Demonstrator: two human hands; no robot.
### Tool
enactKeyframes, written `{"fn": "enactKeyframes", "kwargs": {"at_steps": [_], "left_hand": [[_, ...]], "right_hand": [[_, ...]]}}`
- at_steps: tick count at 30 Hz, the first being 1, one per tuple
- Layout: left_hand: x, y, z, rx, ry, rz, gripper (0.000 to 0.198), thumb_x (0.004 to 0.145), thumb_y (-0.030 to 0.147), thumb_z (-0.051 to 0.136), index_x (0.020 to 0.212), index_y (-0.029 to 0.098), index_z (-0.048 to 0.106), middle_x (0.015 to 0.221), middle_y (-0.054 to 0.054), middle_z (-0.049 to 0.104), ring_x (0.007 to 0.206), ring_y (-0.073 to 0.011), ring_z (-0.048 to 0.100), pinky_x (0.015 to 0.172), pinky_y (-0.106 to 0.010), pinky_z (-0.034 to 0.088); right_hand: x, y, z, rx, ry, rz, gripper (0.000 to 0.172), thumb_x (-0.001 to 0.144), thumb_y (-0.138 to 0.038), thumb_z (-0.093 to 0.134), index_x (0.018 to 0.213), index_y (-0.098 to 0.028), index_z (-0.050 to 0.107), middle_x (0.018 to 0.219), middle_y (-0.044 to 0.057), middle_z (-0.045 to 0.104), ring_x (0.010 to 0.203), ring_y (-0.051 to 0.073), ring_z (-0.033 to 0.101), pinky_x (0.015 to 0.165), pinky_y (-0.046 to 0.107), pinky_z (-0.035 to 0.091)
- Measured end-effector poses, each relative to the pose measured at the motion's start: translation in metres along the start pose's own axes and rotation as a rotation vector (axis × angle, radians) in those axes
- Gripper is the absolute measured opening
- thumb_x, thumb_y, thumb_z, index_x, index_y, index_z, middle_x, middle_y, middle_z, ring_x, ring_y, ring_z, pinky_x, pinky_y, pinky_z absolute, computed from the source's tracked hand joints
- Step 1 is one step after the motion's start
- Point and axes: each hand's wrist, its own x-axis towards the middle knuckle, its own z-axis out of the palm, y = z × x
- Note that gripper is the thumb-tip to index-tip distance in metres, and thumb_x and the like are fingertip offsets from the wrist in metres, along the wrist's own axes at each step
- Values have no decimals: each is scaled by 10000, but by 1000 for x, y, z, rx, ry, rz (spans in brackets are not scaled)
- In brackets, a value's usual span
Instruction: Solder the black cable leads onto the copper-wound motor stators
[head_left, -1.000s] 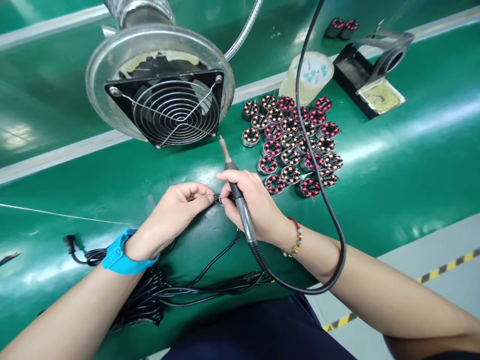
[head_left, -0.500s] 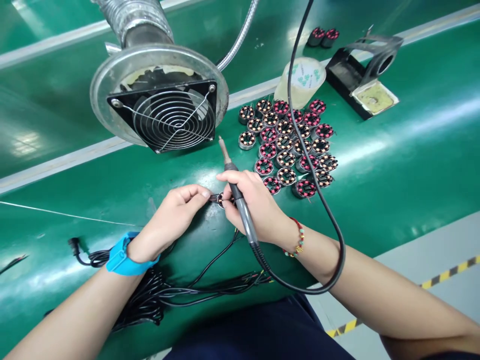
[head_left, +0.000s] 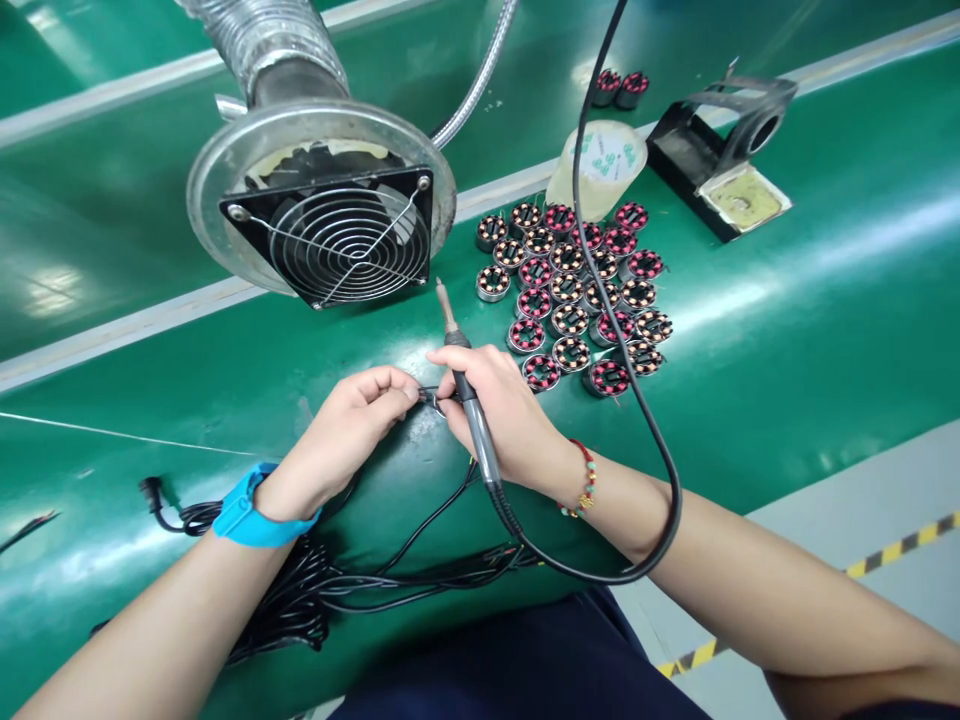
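1. Worked over a glossy green bench (head_left: 787,330), with grey floor and a striped line past its near edge.
2. Faced a round fan (head_left: 349,240) on a ribbed duct (head_left: 262,40), tilted toward the hands and just behind them.
3. Had a tangle of black cables (head_left: 300,590) at the near edge, under the left forearm, with loose leads running up toward the hands.
4. Had a cluster of wound stators (head_left: 577,300) right of the fan and near the right hand, with a pale spool (head_left: 600,165) and a stand (head_left: 720,150) beyond it.
5. Held the left hand (head_left: 352,430) knuckles up, low over the bench, a blue strap (head_left: 247,515) at the wrist; pinched a small part (head_left: 433,398) between thumb and forefinger.
6. Held the right hand (head_left: 502,410) curled round the iron (head_left: 469,410), shaft across the palm, tip aimed up and away toward the fan and touching nothing; met the same part from the other side with the fingertips.
7. Found the part between both hands, just above the bench and mostly hidden by fingers; could not tell its kind.
8. Judged three risks: a burn to the right forefinger, so near the hot end, on any slip of grip; stators dragged or scattered by a tug on the cord (head_left: 575,170) draped over them; the part lost among the cables through so slight a pinch.
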Motion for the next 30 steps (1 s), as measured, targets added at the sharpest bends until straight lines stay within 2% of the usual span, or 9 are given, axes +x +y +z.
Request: {"fn": "enactKeyframes", "kwargs": {"at_steps": [9,20,24,30], "left_hand": [[1,1,2,-7,2,-10,149,712,320,634,704,174,607,620,45,527,484,-68,315,491,-225,254],[1,5,4,-49,24,-35,126,644,269,665,641,164,596,551,70,484,470,-51,309,504,-212,291],[1,4,5,-14,34,-34,143,659,298,653,657,166,598,553,63,486,470,-60,305,492,-222,266],[1,2,5,31,44,-47,190,691,339,656,653,159,607,504,77,420,459,-57,267,481,-219,246]], "right_hand": [[-2,0,6,61,50,-14,365,838,-76,482,1171,-224,468,853,-2,649,850,193,546,807,340,390],[-1,-1,5,3,28,-16,336,846,-90,477,1165,-192,493,858,16,652,843,200,539,800,346,392],[-2,0,3,-1,21,-19,346,852,-93,468,1190,-160,494,898,37,658,852,205,538,798,351,392],[0,-2,-5,38,21,-2,386,814,-74,472,1192,-147,495,852,29,661,864,209,538,837,359,380]]}}
